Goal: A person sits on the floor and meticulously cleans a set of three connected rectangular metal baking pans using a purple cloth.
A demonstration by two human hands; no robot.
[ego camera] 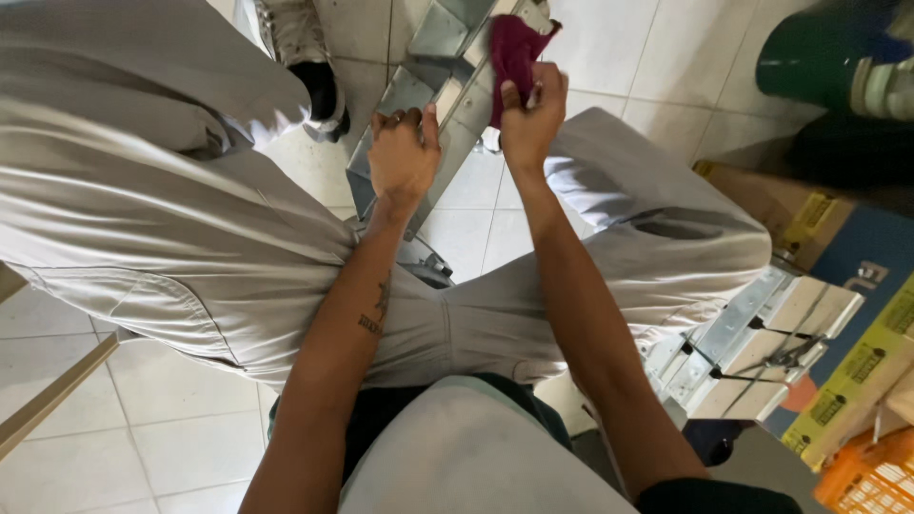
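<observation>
While the person sits with knees spread in pale grey trousers [143, 200], the view runs from a strip of light wood [52, 395] at the far left edge across a floor of white tiles [152, 447]. A worn shoe [300, 48] rests on the tiles near the top, just left of a grey metal bracket [447, 57] that slants down between the legs. The left hand [403, 152] lies on this bracket with its fingers curled over the upper edge, clasping the metal. Just to its right, the right hand [529, 119] is clenched around a dark red cloth [514, 48], which it presses against the upper part of the bracket; the cloth bunches above the knuckles and touches the metal. Farther right, past the other trouser leg, a second folded metal part [752, 347] with black clips lies near the floor. Beyond it sit a brown cardboard box [762, 205], a blue box [876, 257] with yellow labels, an orange crate [871, 481] in the bottom corner, and a green cylinder [819, 52] at the top right.
</observation>
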